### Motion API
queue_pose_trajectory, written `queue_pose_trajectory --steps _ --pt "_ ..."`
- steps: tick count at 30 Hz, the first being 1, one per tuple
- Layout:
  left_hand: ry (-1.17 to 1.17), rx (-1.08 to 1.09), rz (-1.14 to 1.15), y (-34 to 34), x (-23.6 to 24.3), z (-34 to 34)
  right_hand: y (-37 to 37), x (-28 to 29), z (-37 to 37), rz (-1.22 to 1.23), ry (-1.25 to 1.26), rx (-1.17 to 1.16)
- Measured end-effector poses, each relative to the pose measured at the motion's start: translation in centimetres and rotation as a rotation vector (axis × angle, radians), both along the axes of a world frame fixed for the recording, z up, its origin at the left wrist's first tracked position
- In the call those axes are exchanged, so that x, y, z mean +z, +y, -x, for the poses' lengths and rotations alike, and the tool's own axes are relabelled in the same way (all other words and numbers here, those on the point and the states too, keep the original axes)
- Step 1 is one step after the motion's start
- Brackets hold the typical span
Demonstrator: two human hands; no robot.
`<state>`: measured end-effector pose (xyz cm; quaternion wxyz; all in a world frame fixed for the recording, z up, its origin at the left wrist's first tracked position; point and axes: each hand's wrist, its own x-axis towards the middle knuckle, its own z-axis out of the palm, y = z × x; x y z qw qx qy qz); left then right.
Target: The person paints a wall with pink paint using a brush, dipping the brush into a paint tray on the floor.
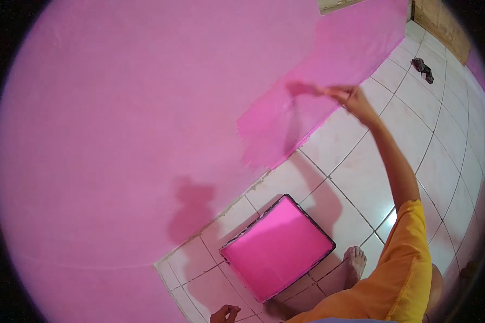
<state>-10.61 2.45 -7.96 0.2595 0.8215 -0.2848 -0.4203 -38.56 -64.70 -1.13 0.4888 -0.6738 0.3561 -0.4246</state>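
Pinching a motion-blurred brush [304, 88] by its handle, right hand [352, 100] holds it at the low pink wall [118, 118], probably to steer along the floor edge; contact unclear. Paint-filled tray [311, 221] sits on tiled floor [355, 161] near the wall, presumably for quick dips. Left hand [224, 314] low, fingers curled; can't tell if holding anything.

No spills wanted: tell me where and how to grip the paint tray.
Probably grip the tray by the rims running out from the wall, left hand on one, right hand, once free, on the other, coming from the room side. It lies flat, pink paint spread across it, so a one-sided lift could tip it; the wall-side rim leaves less room.
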Motion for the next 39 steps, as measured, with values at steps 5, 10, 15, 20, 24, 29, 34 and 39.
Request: queue_pose_trajectory --steps 5,10,15,20,24,29,34,39 --pt "0.023 0.029 -0.086 -1.3 0.8 -0.1 -9.9 -2.1 6.9 0.134 0.052 -0.547" --pt "0.018 0.034 -0.125 -2.5 1.6 0.4 -11.4 -3.6 6.3 0.307 0.223 -1.094" --pt "-0.014 0.055 -0.142 -2.4 2.1 0.9 -2.2 -2.6 -1.9 0.384 -0.030 -0.642" --pt "-0.110 -0.044 -0.165 -4.5 4.2 1.5 3.8 1.7 -1.4 0.164 -0.036 -0.141" --pt "-0.308 -0.103 -0.187 -11.6 9.8 4.1 -5.5 -0.8 4.2 0.228 -0.071 -0.516" --pt "-0.395 -0.018 -0.186 -16.0 15.4 6.3 -7.5 -2.4 4.8 0.342 0.106 -0.801" --pt "-0.019 -0.130 0.293 -15.7 15.6 9.6 3.1 -4.5 -6.4 0.361 -0.065 -0.679" --pt "0.221 -0.485 0.204 -16.2 16.6 9.6 22.5 -7.5 -17.6 0.087 -0.010 -0.136"
